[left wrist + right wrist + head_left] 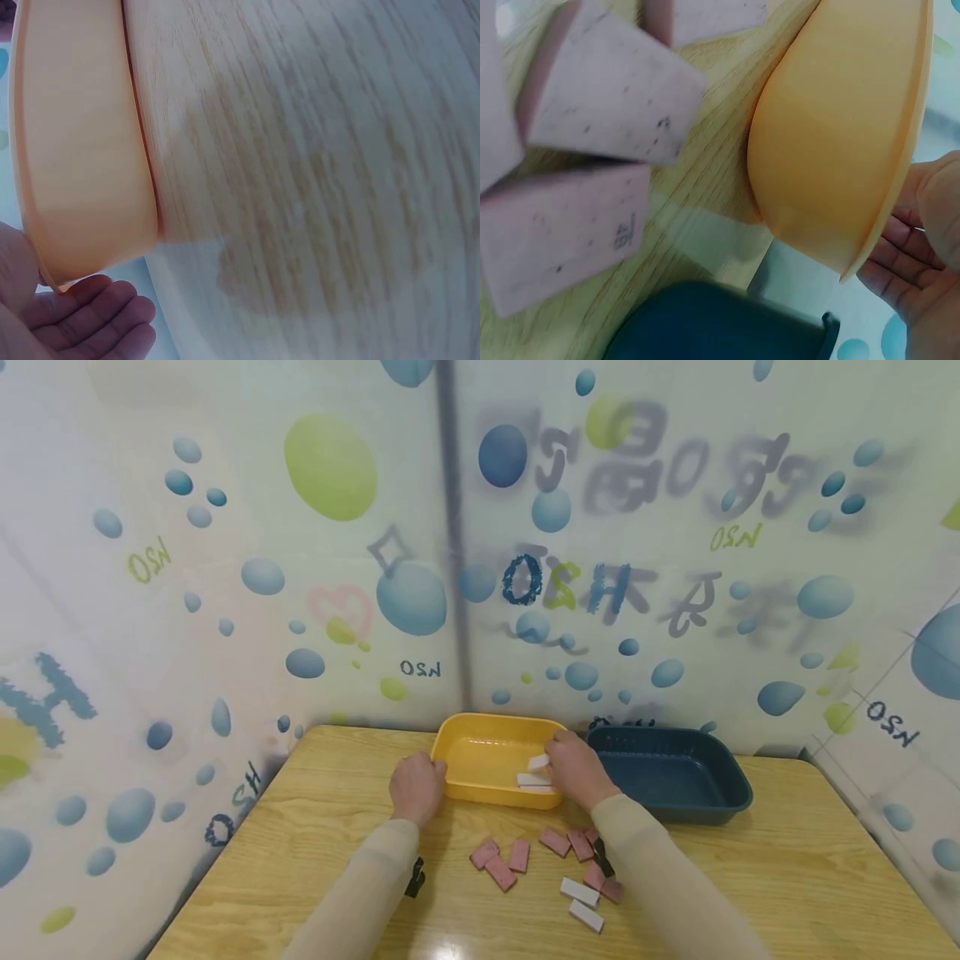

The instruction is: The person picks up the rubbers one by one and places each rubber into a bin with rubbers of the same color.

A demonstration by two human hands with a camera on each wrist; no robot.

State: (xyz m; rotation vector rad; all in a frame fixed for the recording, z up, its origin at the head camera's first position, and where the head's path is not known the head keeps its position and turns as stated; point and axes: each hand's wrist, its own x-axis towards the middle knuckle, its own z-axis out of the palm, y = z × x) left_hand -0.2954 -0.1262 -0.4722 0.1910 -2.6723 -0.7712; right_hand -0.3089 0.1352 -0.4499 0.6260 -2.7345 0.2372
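My left hand (417, 787) grips the rim of a yellow plastic tray (480, 792) at its left end, thumb and fingers around the edge. Over the tray's right end, my right hand (577, 768) holds a white eraser (538, 763) by its fingertips; the right wrist view hides this eraser behind the tray wall. Below it, more white erasers (534, 779) lie inside the tray. Several pink erasers (501, 873) are scattered on the table in front, one marked "4B" (622, 234) in the right wrist view. Two white erasers (586, 916) lie nearer to me.
A dark blue tray (667, 814) stands right of the yellow one, close beside it. Both sit near the far edge of the wooden table (315, 835), before a patterned curtain (375, 635). Black straps (416, 877) are at my wrists.
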